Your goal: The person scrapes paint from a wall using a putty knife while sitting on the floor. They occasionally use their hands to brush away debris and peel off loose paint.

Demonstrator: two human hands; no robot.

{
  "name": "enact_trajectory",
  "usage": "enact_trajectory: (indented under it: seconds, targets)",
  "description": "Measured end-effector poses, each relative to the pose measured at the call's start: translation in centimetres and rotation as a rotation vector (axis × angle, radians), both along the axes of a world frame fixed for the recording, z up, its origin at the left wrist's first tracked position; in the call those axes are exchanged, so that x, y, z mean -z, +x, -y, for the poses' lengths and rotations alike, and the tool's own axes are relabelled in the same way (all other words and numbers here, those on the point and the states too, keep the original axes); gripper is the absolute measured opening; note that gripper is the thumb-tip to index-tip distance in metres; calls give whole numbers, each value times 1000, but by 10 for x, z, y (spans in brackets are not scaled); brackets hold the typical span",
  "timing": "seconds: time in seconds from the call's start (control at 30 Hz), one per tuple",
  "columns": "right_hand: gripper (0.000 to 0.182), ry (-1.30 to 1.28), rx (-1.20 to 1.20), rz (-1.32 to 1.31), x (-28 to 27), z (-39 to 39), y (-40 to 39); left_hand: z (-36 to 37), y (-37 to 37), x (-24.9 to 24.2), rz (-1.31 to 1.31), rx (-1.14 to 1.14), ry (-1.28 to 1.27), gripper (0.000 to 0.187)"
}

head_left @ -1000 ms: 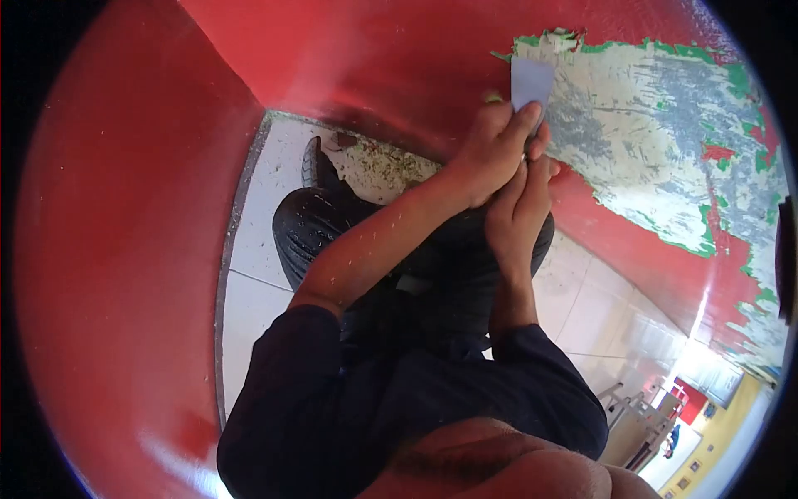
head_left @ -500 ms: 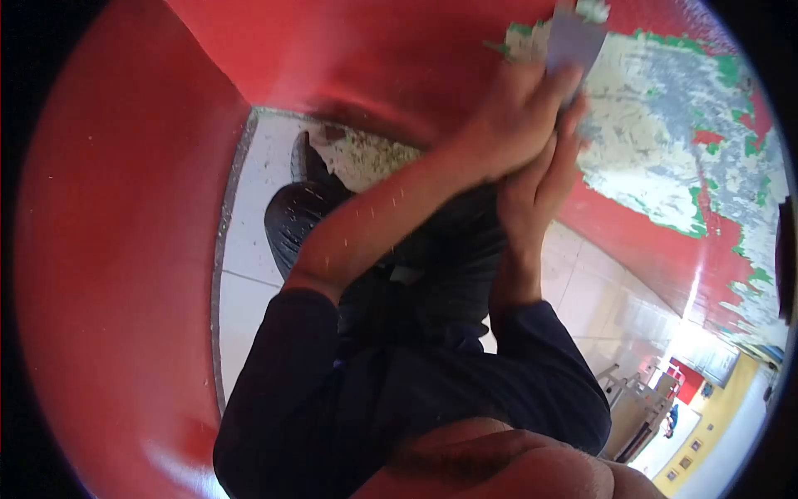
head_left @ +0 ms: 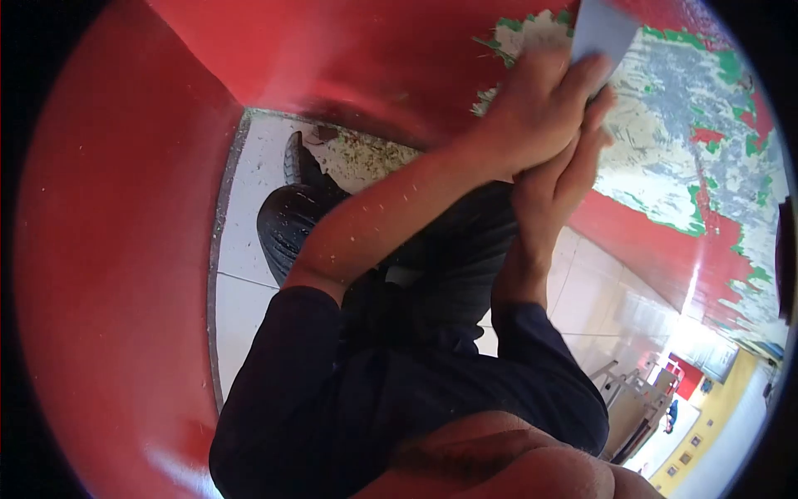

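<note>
- Up and to the right they go! Both hands and the scraper (head_left: 603, 37) sit higher across the wall (head_left: 374, 66) than a second ago, and the room's corner has slid slightly left in view.
- Big red wall, and its stripped patch (head_left: 665, 108) shows cream and grey with ragged green edges; arms and hands cover part of its left side.
- Pale tiled floor (head_left: 241, 324) next, partly blocked by dark trousers (head_left: 449, 233).
- Far-off furniture (head_left: 636, 407) at lower right: warped, hard to make out.
- Flaky debris (head_left: 357, 158) lies along the wall's foot, its near side behind a forearm.
- Left hand (head_left: 540, 112) grips the scraper, thumb along the blade; right hand (head_left: 561, 179) presses in just below, but whether it's clasping the handle I can't tell.
- Scraper's over the patch's upper part, handle mostly hidden, blade tip cut off by the top edge, so contact can't be seen.
</note>
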State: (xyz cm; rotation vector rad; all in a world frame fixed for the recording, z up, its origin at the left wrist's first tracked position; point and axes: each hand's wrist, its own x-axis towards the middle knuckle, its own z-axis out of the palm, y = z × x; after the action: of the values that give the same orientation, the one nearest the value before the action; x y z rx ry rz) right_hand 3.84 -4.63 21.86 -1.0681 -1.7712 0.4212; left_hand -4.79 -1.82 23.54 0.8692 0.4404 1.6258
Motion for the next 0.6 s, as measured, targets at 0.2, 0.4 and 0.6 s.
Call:
enact_trajectory:
  seconds: [0.2,0.4,0.6]
  targets:
    - [42,61,0,194,28,6,26,7,10,34,-92,5,-62,39]
    - [41,76,18,63,-5,6,7,0,-3,-16,-20,-23,78,34]
    - [34,32,-22,62,0,-3,10,0,6,1,-72,-119,-11,34]
